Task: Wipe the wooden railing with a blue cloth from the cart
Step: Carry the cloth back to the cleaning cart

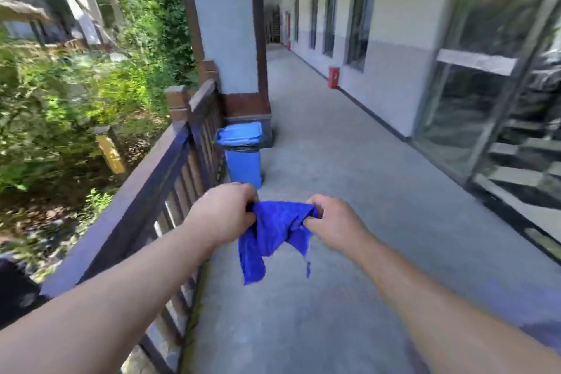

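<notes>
- Cloth check: blue cloth [274, 232] hangs lower centre of frame, pinched between my left hand [226, 212] and right hand [332, 218].
- Looks soft, light, floppy, so probably best bunched in one palm.
- Wooden railing [142, 188] runs along the left, untouched.

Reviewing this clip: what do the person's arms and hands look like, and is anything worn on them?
Both forearms are bare right up to the frame edge, with no sleeves in view. The left hand and the right hand carry no gloves, and no watch, bracelet or ring can be seen. The picture is slightly blurred, so finer marks cannot be judged.
</notes>
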Tool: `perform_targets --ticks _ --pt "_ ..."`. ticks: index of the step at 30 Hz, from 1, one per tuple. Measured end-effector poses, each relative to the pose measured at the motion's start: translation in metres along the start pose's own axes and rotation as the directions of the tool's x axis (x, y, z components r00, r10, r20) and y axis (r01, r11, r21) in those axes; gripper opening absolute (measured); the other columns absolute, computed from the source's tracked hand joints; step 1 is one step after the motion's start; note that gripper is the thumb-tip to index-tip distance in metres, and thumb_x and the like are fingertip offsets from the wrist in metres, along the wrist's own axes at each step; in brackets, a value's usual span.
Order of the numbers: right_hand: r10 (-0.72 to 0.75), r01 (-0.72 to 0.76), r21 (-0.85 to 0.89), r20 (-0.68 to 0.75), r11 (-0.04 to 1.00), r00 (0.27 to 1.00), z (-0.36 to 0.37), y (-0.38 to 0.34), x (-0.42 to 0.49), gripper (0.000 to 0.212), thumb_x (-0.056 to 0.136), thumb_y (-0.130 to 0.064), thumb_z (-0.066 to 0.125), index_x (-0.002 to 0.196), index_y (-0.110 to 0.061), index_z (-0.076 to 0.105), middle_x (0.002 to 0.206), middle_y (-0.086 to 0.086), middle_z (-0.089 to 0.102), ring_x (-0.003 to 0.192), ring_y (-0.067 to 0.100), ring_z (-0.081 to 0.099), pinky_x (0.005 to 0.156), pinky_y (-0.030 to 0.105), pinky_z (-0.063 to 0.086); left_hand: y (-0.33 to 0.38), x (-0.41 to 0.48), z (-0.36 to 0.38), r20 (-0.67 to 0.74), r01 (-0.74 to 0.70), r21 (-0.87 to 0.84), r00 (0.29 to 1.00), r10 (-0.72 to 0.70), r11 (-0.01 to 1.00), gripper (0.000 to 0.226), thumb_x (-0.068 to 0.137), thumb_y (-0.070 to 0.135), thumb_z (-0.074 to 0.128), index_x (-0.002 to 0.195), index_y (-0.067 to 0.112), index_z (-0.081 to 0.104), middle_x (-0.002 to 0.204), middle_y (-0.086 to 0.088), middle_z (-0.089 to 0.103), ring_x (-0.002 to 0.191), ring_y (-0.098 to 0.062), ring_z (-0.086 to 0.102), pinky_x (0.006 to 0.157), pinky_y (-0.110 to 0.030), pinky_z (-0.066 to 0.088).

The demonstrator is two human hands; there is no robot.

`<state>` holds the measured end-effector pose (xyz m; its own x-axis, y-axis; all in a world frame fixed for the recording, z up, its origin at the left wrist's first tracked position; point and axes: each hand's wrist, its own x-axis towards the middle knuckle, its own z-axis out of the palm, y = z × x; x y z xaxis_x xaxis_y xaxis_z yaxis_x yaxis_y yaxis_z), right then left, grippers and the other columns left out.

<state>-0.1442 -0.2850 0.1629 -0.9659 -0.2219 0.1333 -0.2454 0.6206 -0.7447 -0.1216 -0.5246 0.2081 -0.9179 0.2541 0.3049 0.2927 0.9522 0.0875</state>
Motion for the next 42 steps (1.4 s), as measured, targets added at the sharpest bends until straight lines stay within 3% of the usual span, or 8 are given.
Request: perform_targets --ticks 4,8,11,15,23,29,35,42 --pt "0.138 -0.141 -0.019 -0.133 0.990 0.982 -0.045 0.039 -0.014 0.004 0.079 -0.014 0.066 0.083 -0.015 0.065 0.073 0.005 0.069 0.071 0.027 0.063 0.070 0.044 0.052 0.044 0.055 0.026 0.033 -0.141 -0.061 0.989 0.143 0.988 0.018 0.073 0.029 0.059 0.091 0.027 0.060 0.090 0.000 0.065 0.089 -0.027 0.062 0.070 -0.036 0.049" --pt "0.268 -0.280 -0.014 -0.246 0.960 0.931 -0.083 0.058 -0.041 0.022 0.071 -0.027 0.059 0.087 -0.015 0.067 0.075 0.006 0.069 0.076 0.030 0.065 0.070 0.043 0.052 0.086 0.099 0.046 0.060 -0.240 -0.170 0.966 0.253 0.956 0.018 0.074 0.028 0.059 0.091 0.030 0.060 0.092 0.004 0.064 0.088 -0.025 0.061 0.069 -0.033 0.046" --pt "0.344 -0.382 -0.037 -0.361 0.923 0.867 -0.106 0.063 -0.067 0.012 0.076 -0.023 0.062 0.087 -0.019 0.067 0.075 0.000 0.069 0.075 0.023 0.065 0.068 0.038 0.050 0.120 0.123 0.054 0.064 -0.354 -0.245 0.923 0.379 0.903 0.017 0.074 0.026 0.059 0.090 0.031 0.059 0.092 0.006 0.062 0.087 -0.022 0.059 0.064 -0.030 0.039" --pt "0.428 -0.495 0.010 -0.517 0.869 0.741 -0.124 0.062 -0.113 0.016 0.082 -0.008 0.064 0.081 -0.025 0.064 0.075 -0.002 0.070 0.073 0.020 0.063 0.070 0.040 0.051 0.168 0.138 0.062 0.042 -0.512 -0.370 0.824 0.565 0.775 0.015 0.075 0.021 0.056 0.088 0.027 0.058 0.088 0.007 0.059 0.083 -0.021 0.056 0.064 -0.032 0.045" --pt "0.556 -0.709 0.129 -0.723 0.693 0.411 -0.100 0.050 -0.226 0.011 0.083 -0.010 0.064 0.082 -0.020 0.064 0.077 0.000 0.067 0.076 0.019 0.060 0.070 0.040 0.050 0.258 0.099 0.087 -0.007 -0.694 -0.529 0.579 0.815 0.489 0.017 0.072 0.018 0.059 0.083 0.030 0.056 0.088 0.009 0.056 0.083 -0.020 0.057 0.072 -0.037 0.050" --pt "0.626 -0.810 0.266 -0.765 0.523 0.152 -0.073 0.044 -0.323 0.009 0.083 -0.011 0.062 0.086 -0.020 0.066 0.087 0.005 0.068 0.084 0.025 0.062 0.071 0.039 0.051 0.325 0.026 0.103 0.001 -0.722 -0.629 0.371 0.928 0.289 0.018 0.074 0.018 0.061 0.085 0.032 0.058 0.091 0.008 0.053 0.085 -0.020 0.058 0.075 -0.039 0.050" --pt "0.679 -0.793 0.451 -0.731 0.410 -0.064 -0.049 0.049 -0.408 0.016 0.085 -0.011 0.062 0.082 -0.027 0.062 0.075 -0.004 0.067 0.076 0.024 0.063 0.068 0.037 0.051 0.389 -0.047 0.118 0.055 -0.738 -0.646 0.213 0.975 0.198 0.023 0.075 0.019 0.058 0.093 0.034 0.059 0.098 0.008 0.057 0.088 -0.021 0.058 0.073 -0.036 0.050" --pt "0.729 -0.745 0.582 -0.657 0.327 -0.193 -0.031 0.085 -0.463 0.028 0.085 -0.015 0.059 0.077 -0.041 0.050 0.071 -0.007 0.062 0.062 0.011 0.056 0.053 0.026 0.042 0.452 -0.109 0.137 0.106 -0.744 -0.655 0.083 0.991 0.132 0.018 0.076 0.016 0.057 0.085 0.032 0.054 0.095 0.006 0.051 0.086 -0.021 0.055 0.071 -0.038 0.047"
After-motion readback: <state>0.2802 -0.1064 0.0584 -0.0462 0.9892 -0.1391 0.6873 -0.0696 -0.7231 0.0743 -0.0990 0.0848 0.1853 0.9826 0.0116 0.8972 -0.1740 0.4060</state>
